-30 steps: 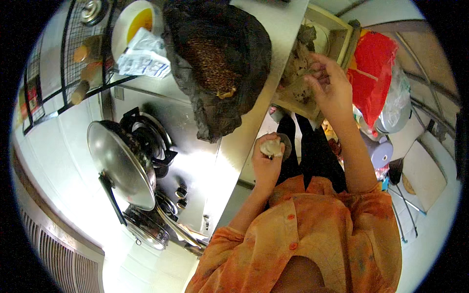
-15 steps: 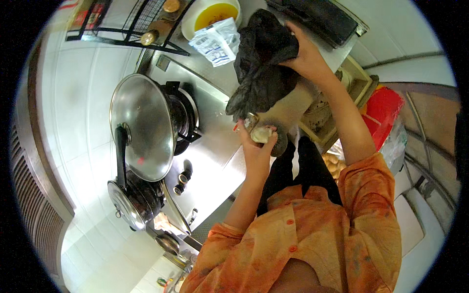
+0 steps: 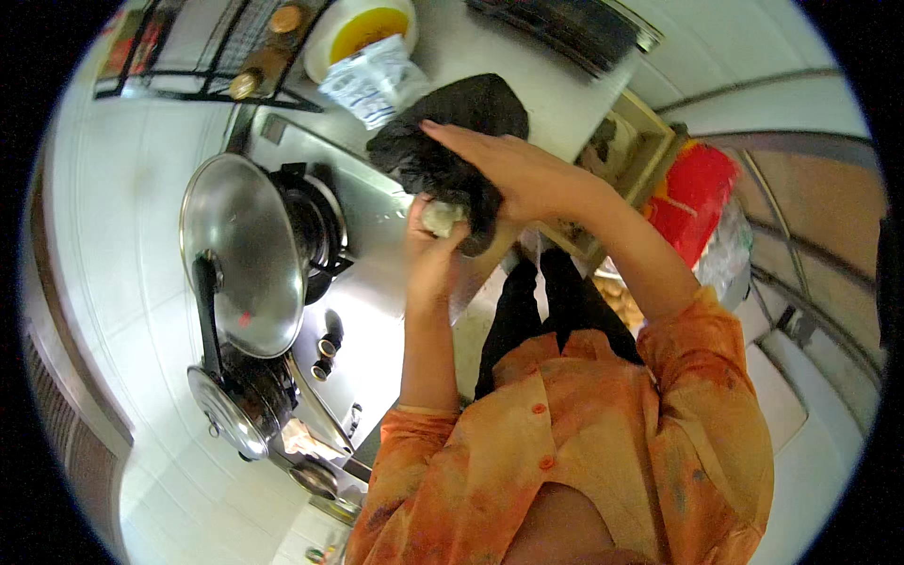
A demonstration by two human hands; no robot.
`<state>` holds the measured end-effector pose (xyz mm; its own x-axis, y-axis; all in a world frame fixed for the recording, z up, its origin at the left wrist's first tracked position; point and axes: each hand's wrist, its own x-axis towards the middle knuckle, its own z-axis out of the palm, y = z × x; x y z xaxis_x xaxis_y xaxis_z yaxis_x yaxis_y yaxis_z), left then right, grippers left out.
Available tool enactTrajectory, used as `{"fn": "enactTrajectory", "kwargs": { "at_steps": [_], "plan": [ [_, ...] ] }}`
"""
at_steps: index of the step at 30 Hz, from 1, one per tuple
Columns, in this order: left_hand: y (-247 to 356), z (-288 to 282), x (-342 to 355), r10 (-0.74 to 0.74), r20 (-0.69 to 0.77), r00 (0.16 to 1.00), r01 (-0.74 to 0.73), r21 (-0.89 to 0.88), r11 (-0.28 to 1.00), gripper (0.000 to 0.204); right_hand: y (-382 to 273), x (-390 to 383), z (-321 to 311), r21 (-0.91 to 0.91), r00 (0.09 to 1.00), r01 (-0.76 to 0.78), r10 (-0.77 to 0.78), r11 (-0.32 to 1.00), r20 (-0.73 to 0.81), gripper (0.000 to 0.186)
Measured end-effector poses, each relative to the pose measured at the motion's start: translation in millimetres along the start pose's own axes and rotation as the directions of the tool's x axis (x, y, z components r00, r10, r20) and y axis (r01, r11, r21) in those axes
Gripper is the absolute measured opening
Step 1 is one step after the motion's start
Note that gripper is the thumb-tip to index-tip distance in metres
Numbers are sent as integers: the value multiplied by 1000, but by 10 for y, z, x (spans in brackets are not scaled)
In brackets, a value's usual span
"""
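My left hand [image 3: 429, 252] holds a small pale round piece [image 3: 439, 217], its fingers curled round it. My right hand [image 3: 513, 172] lies flat on a black plastic bag [image 3: 448, 141] that rests on the steel counter [image 3: 372, 320], and presses its top. The pale piece sits right at the bag's lower edge, between both hands. What is inside the bag is hidden.
A gas stove [image 3: 311, 231] stands left of the hands, with a steel lid [image 3: 240, 250] on a pan. Behind the bag lie a white printed packet [image 3: 372, 80] and a bowl of yellow liquid [image 3: 363, 28]. A wooden tray [image 3: 626, 155] and a red bag [image 3: 692, 193] are on the right.
My right hand has come from the wooden tray onto the black bag. My left hand rose with the pale piece to the bag's edge. The view swung left.
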<state>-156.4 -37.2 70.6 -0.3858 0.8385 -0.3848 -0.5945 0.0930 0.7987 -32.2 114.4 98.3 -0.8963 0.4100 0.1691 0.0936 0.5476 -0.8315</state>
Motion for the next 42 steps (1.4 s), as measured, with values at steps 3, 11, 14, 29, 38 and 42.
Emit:
{"fn": "enactTrajectory", "kwargs": {
  "at_steps": [3,11,14,29,38,42],
  "plan": [
    [145,-184,-43,14,36,999,-28,403,915,50,33,39,14,169,992,-56,36,984,121,108],
    [687,353,-128,6,281,960,-231,778,585,51,194,148,127,7,991,110,-109,994,-79,51],
    [744,626,-219,180,248,952,-298,615,730,55,125,54,50,277,891,156,-14,948,-455,37],
    [125,547,-718,-175,278,944,28,461,887,54,-173,-1210,-765,847,174,158,830,507,-529,31],
    [-191,591,-790,-316,256,914,133,548,826,55,2475,-1657,-435,204,588,-556,555,806,-589,42],
    [-294,513,-768,-317,200,927,164,544,823,55,2390,-1382,-169,-640,560,-758,631,127,-538,59]
  ]
}}
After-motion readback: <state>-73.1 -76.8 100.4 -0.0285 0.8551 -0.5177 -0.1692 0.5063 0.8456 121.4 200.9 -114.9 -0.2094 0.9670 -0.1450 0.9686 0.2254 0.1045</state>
